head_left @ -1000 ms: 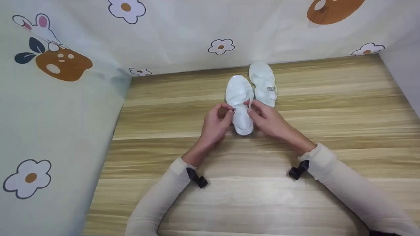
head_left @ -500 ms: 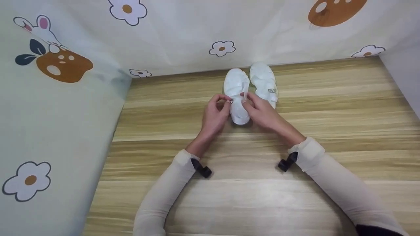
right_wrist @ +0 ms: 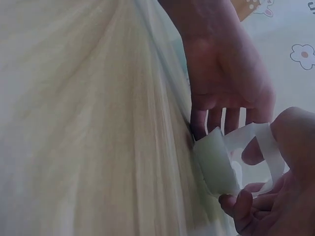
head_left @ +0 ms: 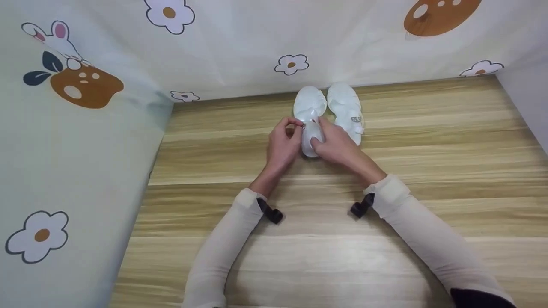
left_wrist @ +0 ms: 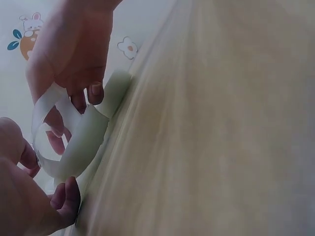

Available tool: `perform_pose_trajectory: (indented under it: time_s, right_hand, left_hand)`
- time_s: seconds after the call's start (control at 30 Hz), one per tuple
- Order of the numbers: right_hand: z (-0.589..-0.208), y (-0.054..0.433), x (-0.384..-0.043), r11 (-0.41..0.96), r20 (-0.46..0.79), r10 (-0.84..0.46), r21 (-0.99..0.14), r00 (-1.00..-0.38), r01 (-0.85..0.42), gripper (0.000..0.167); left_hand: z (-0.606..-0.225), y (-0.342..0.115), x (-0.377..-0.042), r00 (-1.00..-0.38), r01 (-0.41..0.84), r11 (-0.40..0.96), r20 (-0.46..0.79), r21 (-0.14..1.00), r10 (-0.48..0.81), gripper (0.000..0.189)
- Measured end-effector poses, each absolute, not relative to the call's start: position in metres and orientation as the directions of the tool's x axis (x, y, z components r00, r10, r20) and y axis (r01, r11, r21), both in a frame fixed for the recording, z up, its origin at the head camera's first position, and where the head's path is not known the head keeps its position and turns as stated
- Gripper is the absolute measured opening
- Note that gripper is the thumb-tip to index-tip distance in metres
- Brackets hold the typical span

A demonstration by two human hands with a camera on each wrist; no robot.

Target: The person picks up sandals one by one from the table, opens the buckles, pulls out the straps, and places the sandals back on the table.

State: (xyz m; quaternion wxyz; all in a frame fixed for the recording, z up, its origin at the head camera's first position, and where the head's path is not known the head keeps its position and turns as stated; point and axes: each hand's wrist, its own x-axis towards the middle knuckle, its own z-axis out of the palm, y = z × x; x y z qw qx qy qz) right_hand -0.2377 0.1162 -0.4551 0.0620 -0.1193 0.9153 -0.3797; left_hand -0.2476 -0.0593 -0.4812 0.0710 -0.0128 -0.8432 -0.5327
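A white jelly-like sandal [head_left: 308, 102] stands on the wood-patterned surface, toe toward the wall. Thumb and index of my left hand [head_left: 284, 141] pinch its small metal buckle [head_left: 303, 127] on the left side. My right hand [head_left: 338, 140] grips the opposite side, thumb reaching over the heel, index near the strap. In the left wrist view, a translucent strap loop [left_wrist: 39, 118] rises from the heel [left_wrist: 81, 145] between both hands. The right wrist view shows the strap [right_wrist: 269, 147] too. To the right stands the matching sandal [head_left: 344, 102], its own buckle [head_left: 355, 119] visible.
A cream wall [head_left: 235, 47] printed with flowers runs close behind both toes. Another printed wall [head_left: 77, 171] borders the left side, and a pale wall [head_left: 524, 107] the right. Wood-patterned surface [head_left: 317, 261] extends in front.
Both hands have moved the left sandal away from me, so its toe is level with the other one. The strap end stood up before; now my right thumb lies over the heel.
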Motion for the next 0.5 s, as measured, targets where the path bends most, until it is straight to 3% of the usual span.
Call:
perform_pose_trajectory:
  time_s: [0.37,0.5]
  right_hand:
    - [-0.458,0.114,-0.252,0.734,-0.051,-0.298,-0.65,-0.953,-0.195,0.071]
    - [-0.455,0.118,-0.251,0.724,-0.057,-0.309,-0.662,-0.949,-0.196,0.079]
  left_hand:
    - [-0.482,-0.06,-0.26,-0.997,0.049,0.462,0.074,0.886,-0.035,0.017]
    - [-0.482,-0.061,-0.261,-0.998,0.04,0.455,0.058,0.89,-0.024,0.019]
